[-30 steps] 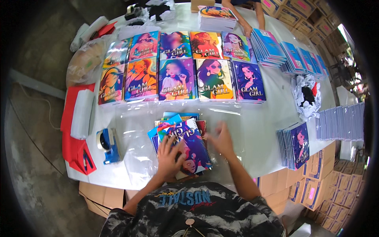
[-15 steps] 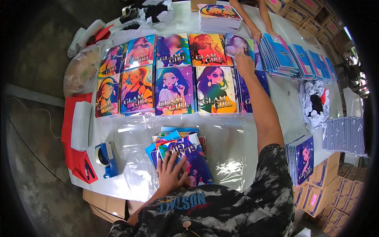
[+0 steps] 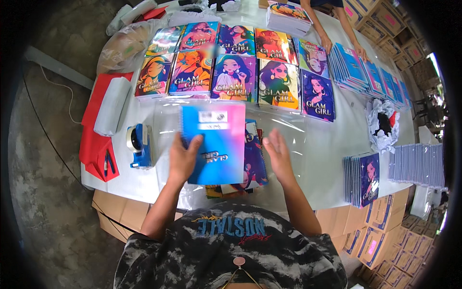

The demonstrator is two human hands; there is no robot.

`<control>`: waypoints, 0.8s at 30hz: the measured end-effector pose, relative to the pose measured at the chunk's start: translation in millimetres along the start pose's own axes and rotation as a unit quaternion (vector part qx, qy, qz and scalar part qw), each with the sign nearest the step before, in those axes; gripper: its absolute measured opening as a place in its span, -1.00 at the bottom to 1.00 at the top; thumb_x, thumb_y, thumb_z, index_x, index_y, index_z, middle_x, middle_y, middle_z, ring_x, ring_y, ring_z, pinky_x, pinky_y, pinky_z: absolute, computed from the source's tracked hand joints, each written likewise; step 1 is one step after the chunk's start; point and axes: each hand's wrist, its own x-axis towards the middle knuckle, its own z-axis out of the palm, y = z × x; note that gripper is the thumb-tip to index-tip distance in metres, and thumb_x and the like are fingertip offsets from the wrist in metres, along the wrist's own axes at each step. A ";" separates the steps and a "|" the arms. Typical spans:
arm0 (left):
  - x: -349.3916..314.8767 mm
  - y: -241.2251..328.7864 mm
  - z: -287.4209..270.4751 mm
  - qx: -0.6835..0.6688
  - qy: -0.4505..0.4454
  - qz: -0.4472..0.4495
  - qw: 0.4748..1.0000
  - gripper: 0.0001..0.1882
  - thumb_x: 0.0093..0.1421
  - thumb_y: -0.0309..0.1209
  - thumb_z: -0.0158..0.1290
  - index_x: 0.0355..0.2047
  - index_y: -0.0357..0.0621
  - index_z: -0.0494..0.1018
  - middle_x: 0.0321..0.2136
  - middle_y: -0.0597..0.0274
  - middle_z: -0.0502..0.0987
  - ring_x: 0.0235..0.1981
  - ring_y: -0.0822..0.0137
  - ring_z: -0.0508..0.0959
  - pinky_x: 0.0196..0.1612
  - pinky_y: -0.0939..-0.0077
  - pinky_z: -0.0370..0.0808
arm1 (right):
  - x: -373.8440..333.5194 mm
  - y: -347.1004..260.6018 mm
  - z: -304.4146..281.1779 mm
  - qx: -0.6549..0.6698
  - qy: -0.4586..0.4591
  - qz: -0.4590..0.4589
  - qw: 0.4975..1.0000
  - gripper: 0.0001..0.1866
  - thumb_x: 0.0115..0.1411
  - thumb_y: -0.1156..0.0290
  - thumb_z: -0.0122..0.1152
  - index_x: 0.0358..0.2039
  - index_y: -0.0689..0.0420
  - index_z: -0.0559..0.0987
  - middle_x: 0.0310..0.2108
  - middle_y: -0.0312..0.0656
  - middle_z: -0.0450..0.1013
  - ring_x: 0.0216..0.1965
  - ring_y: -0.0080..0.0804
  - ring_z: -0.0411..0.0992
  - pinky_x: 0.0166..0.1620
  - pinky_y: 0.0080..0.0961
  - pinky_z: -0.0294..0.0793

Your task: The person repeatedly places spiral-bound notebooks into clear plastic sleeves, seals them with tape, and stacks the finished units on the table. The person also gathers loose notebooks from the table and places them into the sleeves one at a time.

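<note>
Fingers of your left hand [image 3: 182, 161] curl round the left edge of the blue-and-pink spiral-bound notebook [image 3: 215, 143], thumb on its back cover, so it hangs back-side up just above the small pile of illustrated notebooks [image 3: 253, 161] in front of you. Your right hand [image 3: 279, 156] is free, fingers straight and loosely together, palm turned toward the book's right edge without touching it. Judge the notebook light and fairly stiff, its glossy cover likely slippery; the wire spine along the top looks the surest place to grip, or both side edges at once. Beyond, clear plastic film [image 3: 293, 130] lies over the white table [image 3: 332, 154], and a blue tape dispenser [image 3: 139, 146] stands to your left. Farther off, two rows of colourful notebooks [image 3: 231, 62] lie flat.
</note>
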 end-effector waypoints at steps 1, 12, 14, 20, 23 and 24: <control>-6.8 -45.6 7.7 0.135 -0.046 -0.015 0.990 -0.48 0.05 -0.25 0.19 -0.12 -0.40 0.31 -0.25 -0.18 0.44 -0.17 -0.01 0.44 -0.08 0.25 0.37 | -2.3 34.1 -2.7 0.025 -0.009 0.130 0.991 -0.34 0.13 0.08 0.18 0.05 0.35 0.27 -0.12 0.00 0.40 -0.04 -0.33 0.36 0.00 -0.38 0.35; -34.7 -114.8 39.7 -0.011 -0.067 -0.101 0.993 -0.06 -0.12 -0.28 0.28 0.12 -0.49 -0.01 -0.04 -0.25 0.33 -0.02 -0.03 0.40 0.04 0.22 0.34 | -13.6 17.8 27.9 -0.010 -0.160 0.211 0.964 -0.50 -0.01 0.18 0.35 -0.13 0.24 0.49 -0.34 -0.17 0.52 -0.41 -0.47 0.50 -0.32 -0.53 0.48; -35.2 -105.2 32.4 -0.096 -0.053 -0.151 0.982 -0.06 -0.12 -0.32 0.28 0.12 -0.50 -0.02 -0.07 -0.20 0.36 -0.07 0.04 0.44 0.00 0.30 0.40 | -32.4 26.6 46.0 -0.006 -0.123 0.054 0.991 -0.54 -0.09 0.28 0.41 -0.21 0.26 0.50 -0.39 -0.19 0.53 -0.41 -0.49 0.48 -0.28 -0.53 0.46; -38.0 -92.2 11.5 -0.297 -0.106 -0.215 0.924 -0.10 -0.05 -0.38 0.25 0.15 -0.44 -0.07 -0.03 -0.17 0.30 -0.06 0.13 0.43 -0.01 0.30 0.42 | -58.6 18.8 64.1 -0.019 -0.052 -0.035 0.998 -0.43 -0.23 0.38 0.46 -0.16 0.20 0.44 -0.27 -0.11 0.48 -0.24 -0.34 0.45 -0.15 -0.42 0.41; -50.5 -88.9 8.6 -0.365 -0.102 -0.209 0.902 -0.15 -0.01 -0.41 0.23 0.15 -0.38 -0.06 -0.01 -0.13 0.28 -0.01 0.14 0.38 0.04 0.28 0.38 | -79.8 -14.1 64.4 -0.364 0.057 -0.174 0.913 -0.31 -0.23 0.38 0.47 -0.06 0.25 0.36 -0.16 -0.07 0.40 -0.09 -0.27 0.36 -0.03 -0.35 0.33; -54.9 -87.7 9.5 -0.386 -0.102 -0.205 0.894 -0.17 0.00 -0.42 0.22 0.15 -0.36 -0.05 -0.01 -0.11 0.29 0.01 0.15 0.37 0.05 0.28 0.36 | -84.0 -21.4 63.9 -0.366 0.070 -0.201 0.906 -0.21 -0.26 0.37 0.47 0.02 0.25 0.32 -0.07 0.00 0.31 0.01 -0.14 0.26 0.06 -0.27 0.23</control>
